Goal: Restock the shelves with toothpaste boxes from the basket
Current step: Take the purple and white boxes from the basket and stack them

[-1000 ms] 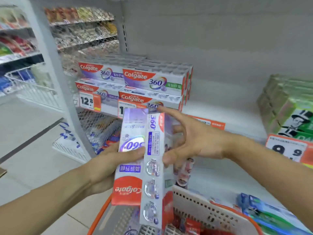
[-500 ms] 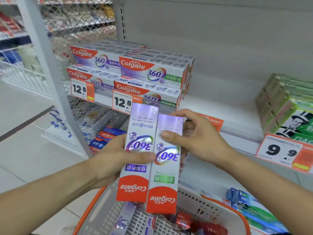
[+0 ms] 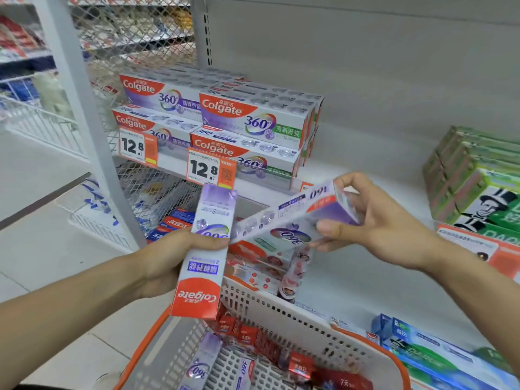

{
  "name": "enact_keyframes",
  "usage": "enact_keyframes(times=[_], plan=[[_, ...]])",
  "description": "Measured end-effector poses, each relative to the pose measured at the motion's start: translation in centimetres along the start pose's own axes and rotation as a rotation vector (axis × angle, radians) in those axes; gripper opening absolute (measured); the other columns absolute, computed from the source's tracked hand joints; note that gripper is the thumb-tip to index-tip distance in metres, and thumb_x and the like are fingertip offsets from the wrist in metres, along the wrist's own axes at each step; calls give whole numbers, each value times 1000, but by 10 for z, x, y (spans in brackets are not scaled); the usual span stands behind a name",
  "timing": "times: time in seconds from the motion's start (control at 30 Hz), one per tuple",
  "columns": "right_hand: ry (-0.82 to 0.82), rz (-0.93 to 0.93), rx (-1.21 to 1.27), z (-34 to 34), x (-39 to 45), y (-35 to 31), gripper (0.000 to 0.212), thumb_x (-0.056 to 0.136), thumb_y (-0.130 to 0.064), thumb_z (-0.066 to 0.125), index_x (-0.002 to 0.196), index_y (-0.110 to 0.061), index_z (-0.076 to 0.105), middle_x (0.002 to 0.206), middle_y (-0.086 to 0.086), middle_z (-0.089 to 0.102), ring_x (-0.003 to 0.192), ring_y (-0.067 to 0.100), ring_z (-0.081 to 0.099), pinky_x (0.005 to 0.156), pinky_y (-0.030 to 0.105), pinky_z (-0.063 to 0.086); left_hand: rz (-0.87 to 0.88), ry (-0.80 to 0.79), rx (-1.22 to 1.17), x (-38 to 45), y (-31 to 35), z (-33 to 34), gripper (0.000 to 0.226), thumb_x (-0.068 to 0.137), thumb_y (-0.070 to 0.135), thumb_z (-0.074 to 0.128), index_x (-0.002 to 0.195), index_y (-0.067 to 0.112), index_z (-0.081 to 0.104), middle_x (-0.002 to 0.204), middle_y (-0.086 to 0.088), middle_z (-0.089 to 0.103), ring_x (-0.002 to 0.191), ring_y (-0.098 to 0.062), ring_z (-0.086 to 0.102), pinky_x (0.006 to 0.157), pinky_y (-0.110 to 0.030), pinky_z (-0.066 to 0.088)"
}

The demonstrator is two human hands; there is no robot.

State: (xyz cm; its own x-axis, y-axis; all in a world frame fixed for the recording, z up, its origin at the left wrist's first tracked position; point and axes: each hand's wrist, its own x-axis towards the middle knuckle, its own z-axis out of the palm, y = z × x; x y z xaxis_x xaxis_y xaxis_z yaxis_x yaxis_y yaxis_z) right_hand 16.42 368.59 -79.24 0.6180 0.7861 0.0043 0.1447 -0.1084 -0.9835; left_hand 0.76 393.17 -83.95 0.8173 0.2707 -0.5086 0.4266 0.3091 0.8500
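left hand is wrapped round the middle of a purple-and-white colgate 360 toothpaste box with a red end, held roughly upright, print upside down, red end lowest. right hand pinches the far end of a second purple-and-white colgate 360 toothpaste box, thumb under, fingers over the top. that box lies near horizontal, tilted down toward the left, its low end just beside the first box; can't tell if they touch. hands well apart, each clamped on its own box.

both boxes are held over the white perforated plastic basket with orange rim, bottom centre. in the basket: more purple colgate 360 boxes and small red boxes.

white metal shelf behind: two-high stacks of colgate 360 boxes at its left end, front edge carrying orange-and-white 12.8 price tags. stack of green boxes with a top-hat figure at the right end, bare shelf between the two stacks. blue-and-green boxes on the lower shelf at right. white wire mesh divider at left, grey tiled floor beyond.
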Motion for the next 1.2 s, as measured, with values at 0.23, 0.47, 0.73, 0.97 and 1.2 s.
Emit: enact_keyframes(times=[0.23,0.47,0.73,0.97,1.2], plan=[[-22,-318,-275,36,-13,34,65,77,5,80,123,-39,68,130,-8,63,122,15,61,96,40,56,77,25,-204,-1,4,2,27,79,30,66,98,11,74,103,-23,74,88,-36,75,78,-47,61],[-229,-166,-276,82,-28,48,63,78,-19,86,134,-38,62,150,-26,34,136,1,45,104,30,49,101,115,-146,-5,1,6,51,66,19,80,114,5,69,103,-20,75,85,-35,75,71,-44,63],[-7,146,186,100,-15,49,53,72,-30,88,118,-28,62,130,-4,64,106,19,71,90,46,58,123,100,-130,-13,1,-1,53,60,13,82,111,7,70,99,-19,76,73,-31,75,62,-39,62],[-284,322,223,105,4,31,54,74,-24,75,123,-13,56,107,11,76,91,23,75,67,31,61,219,-26,-30,-36,3,-19,48,62,-2,85,108,7,72,101,-23,75,79,-37,75,61,-40,61],[-20,156,183,112,26,10,52,78,3,79,121,-6,53,114,16,71,91,31,75,63,40,62,255,-61,-72,-46,2,-48,71,39,23,99,103,4,76,104,-23,74,79,-33,76,60,-35,60]])
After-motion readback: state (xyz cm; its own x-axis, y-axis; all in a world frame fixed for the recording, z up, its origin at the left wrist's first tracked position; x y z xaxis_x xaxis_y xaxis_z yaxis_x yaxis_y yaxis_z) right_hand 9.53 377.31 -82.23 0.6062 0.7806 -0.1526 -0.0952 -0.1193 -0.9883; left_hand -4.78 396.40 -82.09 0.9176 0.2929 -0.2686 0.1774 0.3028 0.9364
